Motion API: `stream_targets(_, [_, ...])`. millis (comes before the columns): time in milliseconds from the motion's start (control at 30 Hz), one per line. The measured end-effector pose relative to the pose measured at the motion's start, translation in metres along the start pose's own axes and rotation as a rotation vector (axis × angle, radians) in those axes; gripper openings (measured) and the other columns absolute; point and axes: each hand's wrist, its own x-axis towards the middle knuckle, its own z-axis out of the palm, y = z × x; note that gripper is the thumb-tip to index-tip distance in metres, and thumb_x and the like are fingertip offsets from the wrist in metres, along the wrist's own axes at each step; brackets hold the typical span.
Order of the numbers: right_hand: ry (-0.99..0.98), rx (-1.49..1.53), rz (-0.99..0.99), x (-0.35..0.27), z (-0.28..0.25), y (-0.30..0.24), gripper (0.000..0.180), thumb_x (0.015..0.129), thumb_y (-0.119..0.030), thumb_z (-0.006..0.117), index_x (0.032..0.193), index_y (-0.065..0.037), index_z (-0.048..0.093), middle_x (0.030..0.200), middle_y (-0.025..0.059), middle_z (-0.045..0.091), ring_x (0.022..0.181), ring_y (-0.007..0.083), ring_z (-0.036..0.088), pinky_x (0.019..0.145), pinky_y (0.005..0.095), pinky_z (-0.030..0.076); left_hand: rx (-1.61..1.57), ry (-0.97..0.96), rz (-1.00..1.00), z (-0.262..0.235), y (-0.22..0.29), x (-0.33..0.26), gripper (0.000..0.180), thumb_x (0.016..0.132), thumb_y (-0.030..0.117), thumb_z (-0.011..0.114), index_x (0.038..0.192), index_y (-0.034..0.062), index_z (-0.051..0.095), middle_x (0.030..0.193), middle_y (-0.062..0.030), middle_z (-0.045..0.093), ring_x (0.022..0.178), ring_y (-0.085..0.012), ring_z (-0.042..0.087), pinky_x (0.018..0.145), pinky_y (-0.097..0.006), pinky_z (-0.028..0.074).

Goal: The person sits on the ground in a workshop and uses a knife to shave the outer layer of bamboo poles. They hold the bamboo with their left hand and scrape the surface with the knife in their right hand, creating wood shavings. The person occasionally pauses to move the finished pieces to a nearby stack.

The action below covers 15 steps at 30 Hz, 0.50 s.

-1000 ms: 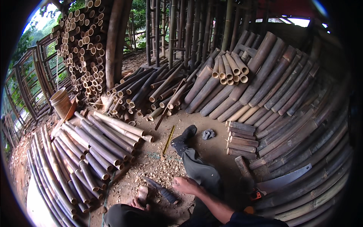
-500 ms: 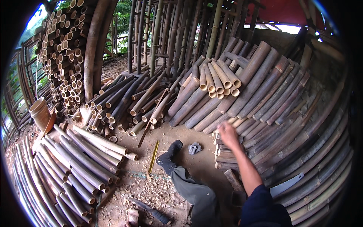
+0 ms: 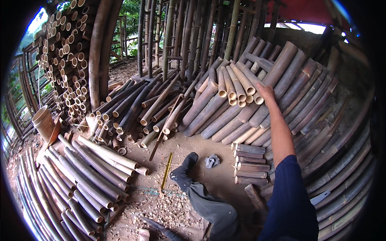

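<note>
My right hand [image 3: 266,92] reaches out to a small heap of pale, short bamboo tubes [image 3: 237,82] lying on top of thicker dark bamboo poles [image 3: 277,68]. Its fingers are closed over the rightmost tube [image 3: 254,78] near its open end; part of the grip is hidden behind the hand. My left hand is out of view. By my dark-shod foot [image 3: 185,168] lie a yellow folding rule [image 3: 167,170] and a crumpled grey cloth [image 3: 212,161]. A dark blade-like tool [image 3: 161,228] lies at the lower edge.
Cut bamboo poles [image 3: 88,176] cover the ground at left. Short split-looking pieces [image 3: 251,166] are stacked beside my right arm, and a saw blade [image 3: 320,197] rests on long poles at right. A bucket [image 3: 45,122] stands far left. Wood chips [image 3: 140,211] litter the floor.
My right hand has moved up and away from above the short stacked pieces to the pale tubes and closed on one. The view has shifted slightly.
</note>
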Motion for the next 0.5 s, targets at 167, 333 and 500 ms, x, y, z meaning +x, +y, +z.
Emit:
stream_targets(167, [-0.124, 0.768, 0.328, -0.072, -0.022, -0.018, 0.049, 0.083, -0.056, 0.071, 0.086, -0.008, 0.065, 0.071, 0.0003, 0.057, 0.05, 0.005, 0.045, 0.041, 0.0224, 0.032, -0.001, 0.019, -0.02, 0.0, -0.015, -0.011, 0.073, 0.065, 0.036, 0.077, 0.129, 0.0077, 0.055, 0.122, -0.0217, 0.059, 0.118, -0.0433, 0.053, 0.104, -0.057, 0.04])
stream_targets(333, [-0.666, 0.675, 0.192, -0.264, -0.021, -0.002, 0.036, 0.095, -0.035, 0.065, 0.119, -0.008, 0.06, 0.091, 0.0061, 0.068, 0.081, 0.0153, 0.066, 0.076, 0.0329, 0.052, -0.039, 0.037, -0.04, -0.002, -0.053, -0.051, 0.071, 0.066, 0.036, 0.077, 0.128, 0.0075, 0.056, 0.121, -0.0218, 0.059, 0.117, -0.0433, 0.053, 0.103, -0.057, 0.041])
stream_targets(500, [-0.785, 0.908, 0.161, -0.505, 0.084, 0.035, 0.045, 0.081, -0.017, 0.071, 0.119, 0.004, 0.06, 0.101, 0.0102, 0.066, 0.087, 0.0184, 0.065, 0.075, 0.0354, 0.054, -0.064, 0.01, -0.085, -0.006, -0.074, -0.092, 0.07, 0.066, 0.036, 0.076, 0.127, 0.0073, 0.056, 0.12, -0.022, 0.059, 0.116, -0.0433, 0.053, 0.103, -0.057, 0.041])
